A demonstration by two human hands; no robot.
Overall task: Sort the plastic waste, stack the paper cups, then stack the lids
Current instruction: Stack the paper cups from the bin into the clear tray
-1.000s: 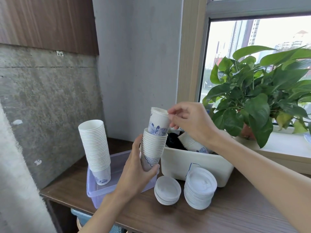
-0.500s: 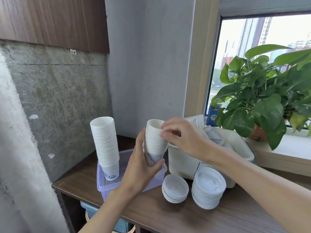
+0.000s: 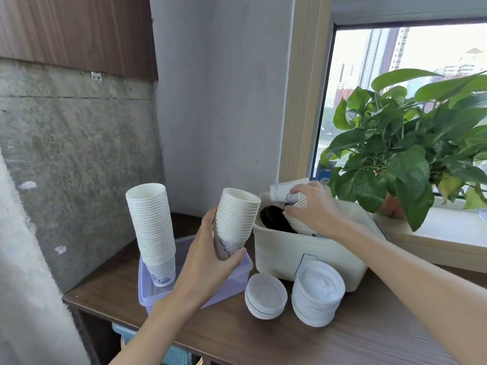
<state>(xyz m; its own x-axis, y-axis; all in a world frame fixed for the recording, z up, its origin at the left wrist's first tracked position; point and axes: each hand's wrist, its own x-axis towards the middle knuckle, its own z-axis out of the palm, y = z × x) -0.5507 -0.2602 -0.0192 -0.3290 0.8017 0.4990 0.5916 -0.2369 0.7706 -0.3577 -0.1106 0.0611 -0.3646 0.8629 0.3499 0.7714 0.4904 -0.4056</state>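
Left hand [image 3: 210,262] wraps its fingers and thumb round the bottom cup of a held stack [image 3: 237,219], keeping it upright with its open mouth free, which looks like a way to leave it ready for more cups to be dropped in. Just right of that wrist, on the wooden table [image 3: 263,338], two lid stacks [image 3: 266,295] [image 3: 317,291] lean near each other against the front of the bin, apparently parked there until the cups are finished.

Behind the left hand a clear plastic box [image 3: 147,291] holds a tall stack [image 3: 151,222] of cups, standing on its own, probably set down because it grew too high to hold.

Further back, the right hand [image 3: 313,209] reaches into the cream bin [image 3: 303,248], fingers curled over some loose cups [image 3: 287,192] lying on their sides at the bin's rim; it appears to grip them, though the thumb is hidden. A black object [image 3: 274,219] lies in the bin beside them, too dark to identify.

Beyond, a potted plant [image 3: 408,154] sits on the windowsill, well apart from the work.
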